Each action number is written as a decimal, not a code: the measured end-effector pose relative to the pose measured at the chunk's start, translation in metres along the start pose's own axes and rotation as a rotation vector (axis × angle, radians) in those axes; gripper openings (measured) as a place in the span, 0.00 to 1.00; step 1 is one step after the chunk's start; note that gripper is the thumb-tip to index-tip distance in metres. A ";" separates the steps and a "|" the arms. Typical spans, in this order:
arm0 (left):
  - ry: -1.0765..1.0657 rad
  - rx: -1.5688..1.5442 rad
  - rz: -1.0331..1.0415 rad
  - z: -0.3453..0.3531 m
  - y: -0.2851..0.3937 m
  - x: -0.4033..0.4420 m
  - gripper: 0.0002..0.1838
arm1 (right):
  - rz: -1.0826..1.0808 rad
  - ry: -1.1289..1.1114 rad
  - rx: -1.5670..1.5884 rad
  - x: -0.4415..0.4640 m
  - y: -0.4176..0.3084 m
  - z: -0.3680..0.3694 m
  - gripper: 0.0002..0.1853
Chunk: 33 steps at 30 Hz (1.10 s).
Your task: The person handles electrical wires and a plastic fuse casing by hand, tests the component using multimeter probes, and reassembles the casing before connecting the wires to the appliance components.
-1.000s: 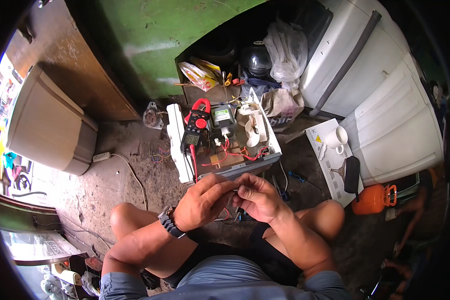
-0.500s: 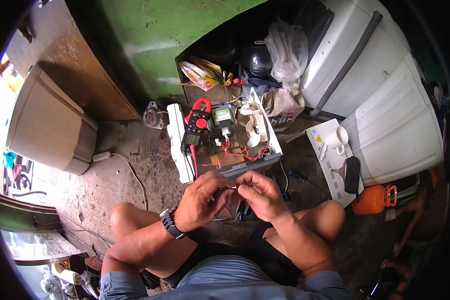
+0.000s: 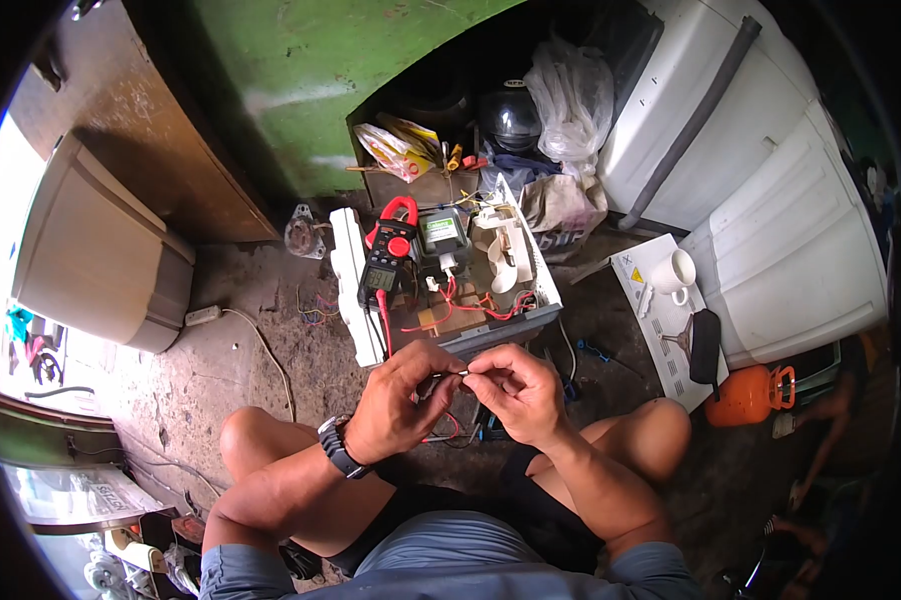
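My left hand (image 3: 401, 398), with a black watch (image 3: 342, 447) on its wrist, is closed in a pinch. My right hand (image 3: 520, 394) pinches too, its fingertips meeting those of the left. Between them shows a tiny pale thing, too small to name. Just beyond the hands stands an open white appliance housing (image 3: 541, 262). In it lie a green-labelled box (image 3: 441, 231), red wires (image 3: 455, 305) and a white plastic part (image 3: 502, 265). A red and black clamp meter (image 3: 385, 262) leans at its left side, a red probe plugged in.
A white panel (image 3: 661, 335) at the right bears a white cup (image 3: 674, 270) and a black pouch (image 3: 705, 347). Beside it is an orange canister (image 3: 746, 396). A motor-like part (image 3: 304, 232) and a cable (image 3: 268, 352) lie on the left floor.
My right hand has shifted slightly left, and its fingertips have moved against those of my left hand. The view has shifted a little; the things in the housing look unmoved.
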<state>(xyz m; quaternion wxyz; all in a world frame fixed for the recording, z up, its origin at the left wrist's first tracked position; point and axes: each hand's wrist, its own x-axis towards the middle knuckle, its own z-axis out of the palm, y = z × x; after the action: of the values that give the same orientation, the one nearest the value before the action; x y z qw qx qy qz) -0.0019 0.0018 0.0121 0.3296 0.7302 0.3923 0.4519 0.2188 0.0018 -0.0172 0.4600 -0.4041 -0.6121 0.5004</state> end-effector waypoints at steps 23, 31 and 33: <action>-0.062 0.064 -0.067 -0.004 -0.002 -0.004 0.08 | -0.378 0.123 -0.284 0.007 -0.003 0.016 0.09; -0.010 0.068 -0.040 0.000 -0.004 -0.005 0.07 | -0.184 0.125 0.078 0.001 0.012 0.025 0.07; -0.007 0.055 -0.053 -0.001 -0.003 -0.004 0.07 | -0.128 0.075 0.148 0.000 0.016 0.022 0.08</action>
<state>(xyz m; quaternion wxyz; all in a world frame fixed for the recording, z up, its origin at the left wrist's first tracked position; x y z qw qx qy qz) -0.0051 -0.0001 0.0087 0.3224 0.7300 0.4226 0.4296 0.1979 -0.0003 -0.0348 0.5423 -0.3476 -0.5801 0.4986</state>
